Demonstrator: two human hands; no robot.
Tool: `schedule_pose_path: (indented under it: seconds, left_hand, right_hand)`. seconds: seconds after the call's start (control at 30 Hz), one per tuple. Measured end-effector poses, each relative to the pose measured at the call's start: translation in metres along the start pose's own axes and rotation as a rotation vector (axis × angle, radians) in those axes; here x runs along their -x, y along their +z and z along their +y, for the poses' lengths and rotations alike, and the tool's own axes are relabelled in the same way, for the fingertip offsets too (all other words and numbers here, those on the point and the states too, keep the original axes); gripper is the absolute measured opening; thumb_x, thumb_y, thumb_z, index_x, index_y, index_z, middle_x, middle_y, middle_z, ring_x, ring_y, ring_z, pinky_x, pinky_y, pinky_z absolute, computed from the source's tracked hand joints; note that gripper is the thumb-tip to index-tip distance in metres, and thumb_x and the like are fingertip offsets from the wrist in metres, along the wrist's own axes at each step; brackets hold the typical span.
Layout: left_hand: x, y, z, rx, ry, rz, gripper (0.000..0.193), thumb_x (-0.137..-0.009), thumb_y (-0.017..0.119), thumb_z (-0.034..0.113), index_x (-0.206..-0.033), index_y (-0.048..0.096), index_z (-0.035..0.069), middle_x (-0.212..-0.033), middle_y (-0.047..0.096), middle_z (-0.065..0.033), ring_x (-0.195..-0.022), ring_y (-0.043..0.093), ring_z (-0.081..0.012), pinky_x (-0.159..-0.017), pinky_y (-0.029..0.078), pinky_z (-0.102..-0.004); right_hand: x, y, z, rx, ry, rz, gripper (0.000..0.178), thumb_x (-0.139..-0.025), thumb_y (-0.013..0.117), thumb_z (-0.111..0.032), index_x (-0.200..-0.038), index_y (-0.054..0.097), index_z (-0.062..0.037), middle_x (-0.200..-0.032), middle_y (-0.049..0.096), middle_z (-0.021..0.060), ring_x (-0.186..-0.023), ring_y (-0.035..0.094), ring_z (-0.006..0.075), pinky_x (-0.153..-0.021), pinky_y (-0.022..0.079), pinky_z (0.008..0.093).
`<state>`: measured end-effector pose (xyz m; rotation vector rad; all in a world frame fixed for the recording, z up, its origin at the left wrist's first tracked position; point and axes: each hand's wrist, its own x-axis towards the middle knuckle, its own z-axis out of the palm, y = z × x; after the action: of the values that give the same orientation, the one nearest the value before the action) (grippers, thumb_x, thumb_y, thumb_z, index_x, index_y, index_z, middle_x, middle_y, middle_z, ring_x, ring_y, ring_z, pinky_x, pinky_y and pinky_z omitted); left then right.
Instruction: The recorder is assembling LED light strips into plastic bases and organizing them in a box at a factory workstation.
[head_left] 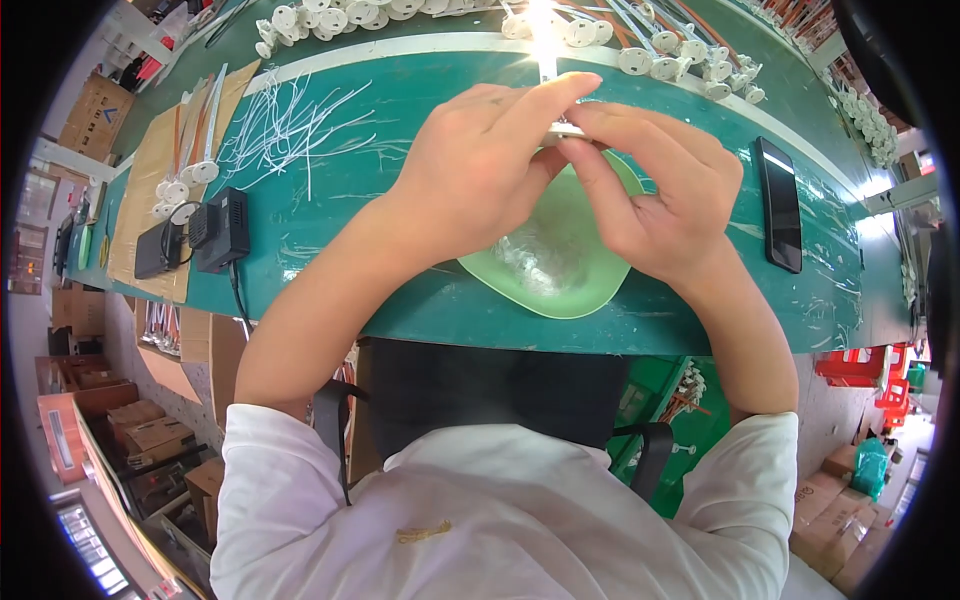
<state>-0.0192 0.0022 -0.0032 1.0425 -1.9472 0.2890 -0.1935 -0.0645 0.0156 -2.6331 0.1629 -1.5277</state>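
Observation:
Above a light green bowl (565, 295), both my hands meet at a white disc-ended rod (569, 130). My left hand (470, 165) is closed around it from the left, thumb on top. My right hand (670, 190) pinches the disc's edge between thumb and fingertips. The rod's shaft seems to run away from me into a bright glare, and much of the piece is hidden by my fingers. Inside the bowl, partly covered by my hands, lies something clear or shiny that I cannot make out.
Loose white strips (290, 130) lie left on the green table (400, 325). Beside them are cardboard (150, 145) with several disc-ended rods and black boxes (222, 230) with a cable. A phone (778, 205) lies right. More disc-ended rods (665, 55) line the far side.

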Motion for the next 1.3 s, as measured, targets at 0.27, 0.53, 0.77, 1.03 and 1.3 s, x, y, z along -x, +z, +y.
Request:
schedule_pose_path:
  seconds: [0.27,0.53,0.77,1.03,1.3]
  left_hand:
    - [0.002,0.003,0.006,0.017,-0.084,0.049,0.057,-0.075,0.071,-0.005,-0.129,0.056,0.003,-0.103,0.069,-0.0128,-0.085,0.07,-0.0294,-0.069,0.055,-0.0328]
    - [-0.016,-0.018,0.007,-0.106,-0.337,0.186,0.029,-0.088,0.068,0.013,-0.112,0.055,0.003,-0.08,0.069,-0.0132,-0.072,0.071,-0.0303,-0.06,0.052,-0.0338]
    - [-0.01,-0.013,0.0,-0.052,-0.35,0.085,0.018,-0.09,0.062,0.01,-0.104,0.053,0.005,-0.071,0.063,-0.0174,-0.064,0.063,-0.039,-0.054,0.047,-0.0431]
    - [-0.008,-0.015,0.001,-0.009,-0.329,-0.012,0.014,-0.091,0.061,0.012,-0.102,0.053,0.006,-0.069,0.06,-0.0178,-0.063,0.061,-0.0397,-0.053,0.045,-0.0452]
    - [-0.012,-0.02,0.003,0.15,-0.393,0.087,0.018,-0.087,0.068,0.012,-0.099,0.058,0.005,-0.073,0.062,-0.0157,-0.063,0.065,-0.0307,-0.056,0.048,-0.0341]
  right_hand:
    - [0.0,-0.001,-0.003,-0.011,0.063,-0.024,0.017,-0.079,0.072,0.002,-0.096,0.071,0.0009,-0.091,0.074,0.013,-0.078,0.072,0.0214,-0.068,0.056,0.0268]
    - [-0.002,0.004,0.007,-0.038,0.419,-0.094,0.017,-0.082,0.069,-0.001,-0.1,0.069,-0.0015,-0.096,0.072,0.0117,-0.08,0.071,0.0246,-0.067,0.057,0.0305]
    - [0.015,0.015,0.013,-0.049,0.143,-0.642,0.022,-0.08,0.064,0.002,-0.102,0.065,0.0001,-0.092,0.066,0.0156,-0.084,0.064,0.0344,-0.076,0.053,0.0387]
    - [0.009,0.012,0.011,-0.158,0.345,-0.785,0.015,-0.082,0.061,0.002,-0.096,0.064,0.0009,-0.089,0.064,0.0172,-0.083,0.063,0.0356,-0.074,0.051,0.0415]
    - [-0.004,-0.002,0.007,-0.355,0.455,-0.572,0.012,-0.086,0.064,-0.001,-0.098,0.063,-0.0001,-0.087,0.067,0.0095,-0.08,0.067,0.0194,-0.067,0.051,0.0315]
